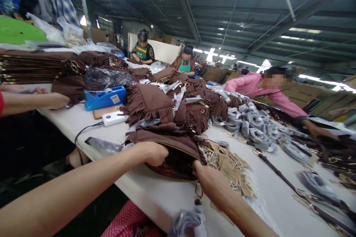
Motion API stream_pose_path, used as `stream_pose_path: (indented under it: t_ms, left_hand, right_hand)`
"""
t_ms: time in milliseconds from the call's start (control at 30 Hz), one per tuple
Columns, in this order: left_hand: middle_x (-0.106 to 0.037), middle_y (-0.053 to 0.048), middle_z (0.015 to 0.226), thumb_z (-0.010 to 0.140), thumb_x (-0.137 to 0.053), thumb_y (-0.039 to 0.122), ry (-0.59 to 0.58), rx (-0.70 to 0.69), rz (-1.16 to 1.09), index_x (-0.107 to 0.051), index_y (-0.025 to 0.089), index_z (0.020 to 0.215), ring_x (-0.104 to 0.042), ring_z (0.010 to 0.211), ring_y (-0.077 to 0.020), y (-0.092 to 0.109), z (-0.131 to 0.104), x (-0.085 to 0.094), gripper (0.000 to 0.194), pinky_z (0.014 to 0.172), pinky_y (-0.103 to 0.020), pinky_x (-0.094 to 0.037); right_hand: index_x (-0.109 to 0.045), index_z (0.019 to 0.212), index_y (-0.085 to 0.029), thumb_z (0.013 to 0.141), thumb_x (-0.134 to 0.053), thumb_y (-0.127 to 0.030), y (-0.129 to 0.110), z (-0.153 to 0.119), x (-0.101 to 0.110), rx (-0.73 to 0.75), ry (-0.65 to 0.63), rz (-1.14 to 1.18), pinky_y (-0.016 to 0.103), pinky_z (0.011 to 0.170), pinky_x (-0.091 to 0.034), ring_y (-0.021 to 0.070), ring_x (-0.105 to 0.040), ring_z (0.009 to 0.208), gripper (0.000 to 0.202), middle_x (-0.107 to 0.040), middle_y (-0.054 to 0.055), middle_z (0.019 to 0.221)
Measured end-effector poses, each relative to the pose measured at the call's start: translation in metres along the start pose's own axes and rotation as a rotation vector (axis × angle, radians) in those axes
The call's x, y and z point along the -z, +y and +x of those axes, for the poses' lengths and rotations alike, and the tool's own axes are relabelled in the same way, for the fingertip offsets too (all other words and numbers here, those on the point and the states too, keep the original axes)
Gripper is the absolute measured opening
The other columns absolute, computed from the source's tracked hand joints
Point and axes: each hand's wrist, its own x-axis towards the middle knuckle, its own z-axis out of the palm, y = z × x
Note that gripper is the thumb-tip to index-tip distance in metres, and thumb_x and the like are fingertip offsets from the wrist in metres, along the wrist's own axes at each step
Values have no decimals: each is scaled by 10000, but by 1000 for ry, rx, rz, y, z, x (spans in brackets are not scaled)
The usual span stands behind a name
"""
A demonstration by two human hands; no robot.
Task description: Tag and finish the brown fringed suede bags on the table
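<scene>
Across the white table (68,123), the brown bag (174,142) gapes crosswise — left hand (157,153) curled at its mouth, grip hidden — right hand (209,178) pinching its right end.

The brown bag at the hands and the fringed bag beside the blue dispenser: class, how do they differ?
The held bag gapes open, its dark inside showing; the fringed bag shows only its outside. The left hand and right hand are on the held bag; neither touches the fringed bag. The held bag is in front; the fringed bag is behind it. Both are brown.
</scene>
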Motion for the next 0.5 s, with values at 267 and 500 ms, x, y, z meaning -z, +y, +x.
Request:
stream_pose_path:
  t_ms: [267,500]
  left_hand:
    - [-757,-66,769,631,-595,12,-115,96,106,-737,186,766,-666,775,-236,3,-26,-1,262,802,-284,-497]
    - [-763,5,922,700,-486,-3,-187,-44,-37,-732,253,879,-656,793,-175,9,-66,27,398,693,-207,-457]
  right_hand:
    - [-546,980,-161,950,-378,-58,-43,19,26,65,91,115,301,587,-320,254,-700,821,200,-721,129,930]
    - [-542,1026,-145,979,-437,-165,-38,54,30,126,175,247,284,683,-349,230,-661,911,117,-722,129,964]
